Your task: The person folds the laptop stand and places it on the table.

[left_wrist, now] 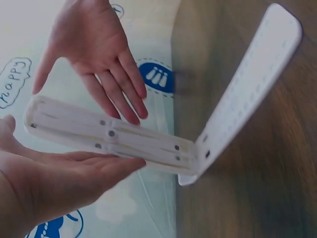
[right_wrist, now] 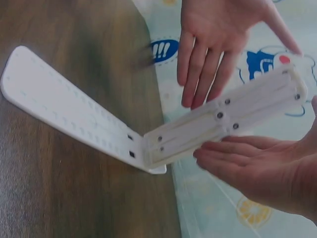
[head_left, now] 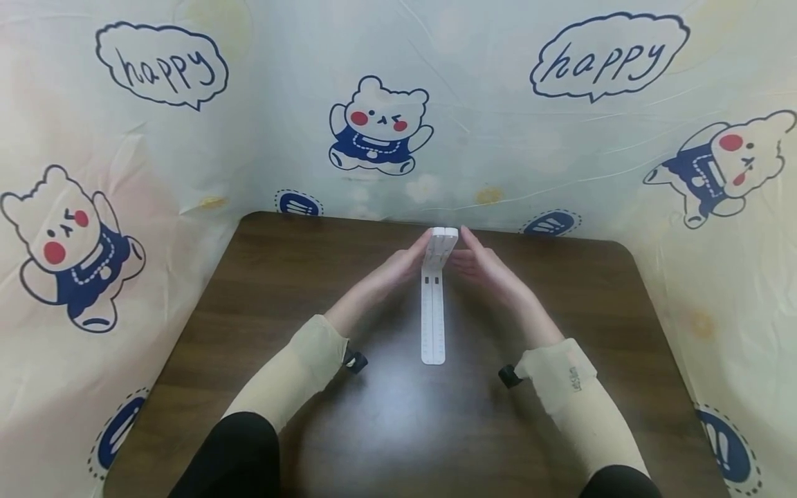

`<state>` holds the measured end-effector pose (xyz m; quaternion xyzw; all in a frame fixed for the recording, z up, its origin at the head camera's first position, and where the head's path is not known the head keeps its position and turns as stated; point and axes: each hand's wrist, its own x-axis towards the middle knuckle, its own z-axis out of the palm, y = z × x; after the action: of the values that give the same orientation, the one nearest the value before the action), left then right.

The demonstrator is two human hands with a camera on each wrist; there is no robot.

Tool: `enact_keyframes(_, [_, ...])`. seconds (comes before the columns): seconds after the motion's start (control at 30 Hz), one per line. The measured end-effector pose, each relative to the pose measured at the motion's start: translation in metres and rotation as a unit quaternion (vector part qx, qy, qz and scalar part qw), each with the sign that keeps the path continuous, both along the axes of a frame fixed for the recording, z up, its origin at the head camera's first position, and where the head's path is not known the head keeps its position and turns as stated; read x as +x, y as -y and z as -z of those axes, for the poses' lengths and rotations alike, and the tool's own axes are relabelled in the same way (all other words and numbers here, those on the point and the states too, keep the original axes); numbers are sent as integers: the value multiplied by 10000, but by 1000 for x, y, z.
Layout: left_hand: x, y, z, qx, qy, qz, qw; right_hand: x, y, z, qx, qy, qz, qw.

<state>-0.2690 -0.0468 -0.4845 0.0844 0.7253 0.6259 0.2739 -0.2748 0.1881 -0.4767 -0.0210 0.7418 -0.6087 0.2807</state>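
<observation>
A white hinged plastic stand [head_left: 432,325] is on the brown table, its long strip lying flat towards me and its shorter panel [left_wrist: 153,144] raised at the far end. Small marks run along the flat strip [right_wrist: 69,104], with dark slots near the hinge. Screws show on the raised panel. My left hand [head_left: 398,268] is held along the panel's left side with straight fingers, palm inward. On the other side, my right hand [head_left: 488,270] faces it the same way. Whether the fingers touch the panel's edges, I cannot tell.
The wooden table [head_left: 361,443] ends just behind the stand, at a pale cloth backdrop [head_left: 486,152] with printed bears and lettering. Cloth also hangs at the left and right. Black wrist cameras [head_left: 356,361] sit on both forearms, over beige sleeves.
</observation>
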Motion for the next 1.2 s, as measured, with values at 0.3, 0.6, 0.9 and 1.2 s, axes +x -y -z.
enact_keyframes(0.3, [3, -3, -4, -94, 217, -73, 9997, 11, 7, -2, 349, -403, -80, 9985])
enact_keyframes(0.6, [10, 6, 3, -1177, 86, 69, 9930, 25, -3, 14, 631, -899, -260, 9936])
enact_keyframes(0.9, [19, 23, 26, -1417, -761, 960, 9823, 45, -10, 46, 735, -1776, -674, 9790])
enact_keyframes(1.2, [31, 38, 62, -1863, -1966, 1688, 9477, 63, -12, 76, 1228, -2048, -1206, 9635])
